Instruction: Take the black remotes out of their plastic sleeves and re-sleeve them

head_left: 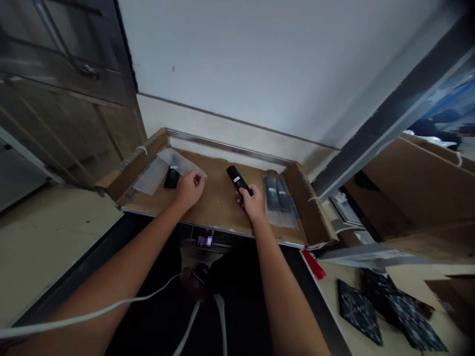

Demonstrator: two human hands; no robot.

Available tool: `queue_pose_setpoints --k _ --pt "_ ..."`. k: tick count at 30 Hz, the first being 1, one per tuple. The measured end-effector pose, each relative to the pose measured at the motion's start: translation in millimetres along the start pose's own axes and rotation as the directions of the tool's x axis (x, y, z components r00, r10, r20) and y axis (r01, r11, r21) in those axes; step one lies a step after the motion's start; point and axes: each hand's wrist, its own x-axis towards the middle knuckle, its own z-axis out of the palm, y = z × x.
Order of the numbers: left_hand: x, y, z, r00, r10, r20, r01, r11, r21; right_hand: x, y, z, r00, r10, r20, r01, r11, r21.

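My right hand (251,201) grips the near end of a black remote control (236,179), which points away over the cardboard-lined tray (218,207). My left hand (189,188) is closed in a pinch on the edge of a clear plastic bag (163,168) lying at the tray's left. A small black object (171,177) lies on the bags just left of that hand. At the tray's right, two black remotes in clear bags (279,199) lie side by side, next to my right hand.
Cardboard flaps (129,165) rise at both ends of the tray. A metal cabinet (63,84) stands at the left, a white wall behind. Dark patterned panels (374,306) lie at the lower right beside a large cardboard box (415,198). White cords (111,309) hang below.
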Motion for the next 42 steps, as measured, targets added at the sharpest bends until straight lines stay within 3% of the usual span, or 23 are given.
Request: queue_pose_setpoints --k 3,8,16,26,33,42 --pt "21.0 8.6 32.6 0.999 0.002 0.054 0.001 0.998 -0.057 -7.2 0.2 -0.8 0.997 0.016 0.075 -0.039 0.95 0.31" --pt "43.7 8.7 61.5 0.995 -0.097 -0.004 0.096 0.987 -0.132 -12.0 -3.3 -7.0 0.992 0.052 0.119 -0.102 0.876 0.471" --pt "40.2 -6.9 56.4 0.998 -0.014 0.069 0.034 0.954 -0.296 -11.8 -2.7 -12.2 0.994 0.086 0.066 -0.108 0.838 0.535" --pt "35.2 -4.6 55.2 0.988 0.044 0.145 0.016 0.922 -0.388 -10.1 -0.3 -6.4 0.991 0.124 -0.051 -0.079 0.848 0.524" --pt "35.6 -5.8 54.7 0.993 -0.002 0.122 0.05 0.919 -0.392 -12.5 -1.2 -5.2 0.997 0.077 -0.008 -0.062 0.859 0.509" --pt "36.9 -10.0 59.7 0.988 0.063 0.139 0.006 0.894 -0.448 -10.0 2.5 -6.5 0.998 0.067 -0.021 -0.044 0.835 0.549"
